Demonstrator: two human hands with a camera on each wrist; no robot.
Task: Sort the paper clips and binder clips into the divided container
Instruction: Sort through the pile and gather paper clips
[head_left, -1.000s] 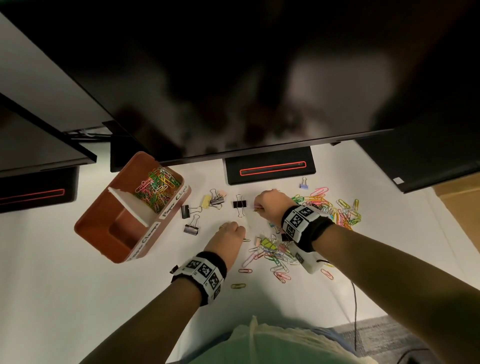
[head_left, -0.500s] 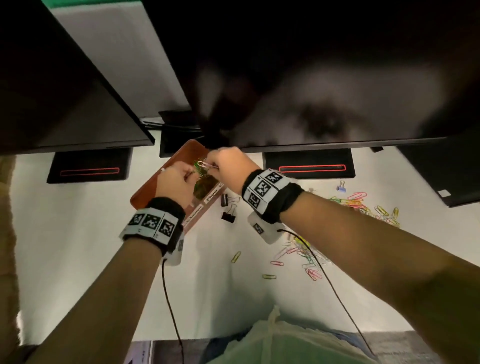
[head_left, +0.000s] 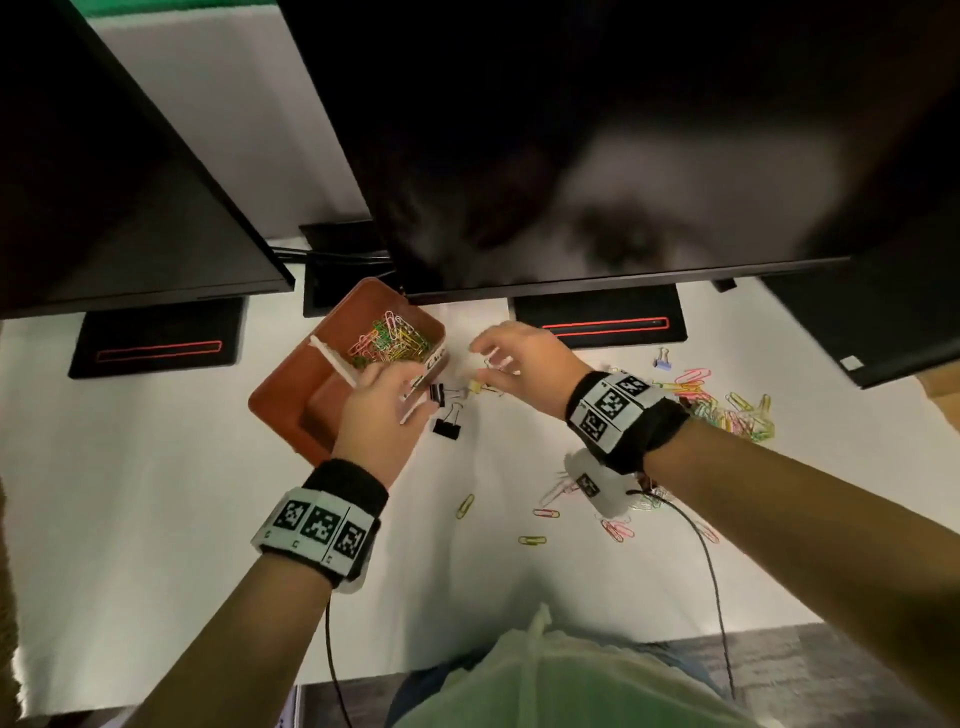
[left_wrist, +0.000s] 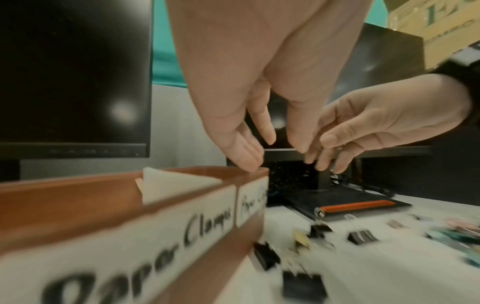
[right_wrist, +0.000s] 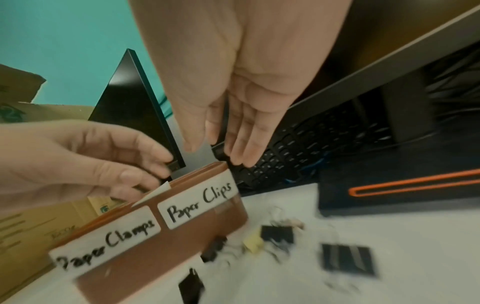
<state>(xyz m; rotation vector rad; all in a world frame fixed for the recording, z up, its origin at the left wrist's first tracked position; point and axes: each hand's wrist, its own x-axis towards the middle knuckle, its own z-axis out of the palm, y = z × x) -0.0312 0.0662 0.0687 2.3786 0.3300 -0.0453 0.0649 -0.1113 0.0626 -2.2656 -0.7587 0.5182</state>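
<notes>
A brown divided container (head_left: 283, 410) stands at centre left. Its far compartment holds several coloured paper clips (head_left: 389, 343); a white divider (head_left: 332, 361) splits it. Labels on its wall (right_wrist: 161, 257) read "Paper Clamps" and "Paper Clips". My left hand (head_left: 415, 395) hovers over the container's right edge, fingers relaxed and empty, which the left wrist view (left_wrist: 272, 156) confirms. My right hand (head_left: 491, 358) hangs just right of the container with spread, empty fingers (right_wrist: 241, 156). Black binder clips (head_left: 447, 428) and a yellow one (head_left: 474, 385) lie below the hands.
A big pile of coloured paper clips (head_left: 727, 410) lies at the right, with loose ones (head_left: 532, 540) nearer me. A blue binder clip (head_left: 661, 358) sits by a monitor base (head_left: 597, 327). Dark monitors (head_left: 571, 156) overhang the table's back. A thin cable (head_left: 711, 571) trails off my right wrist.
A second ago both hands were at the clip pile. Half a second ago they were over the paper clip compartment, the right pinching a clip. Now both are open, empty, and drawn back rightward.
</notes>
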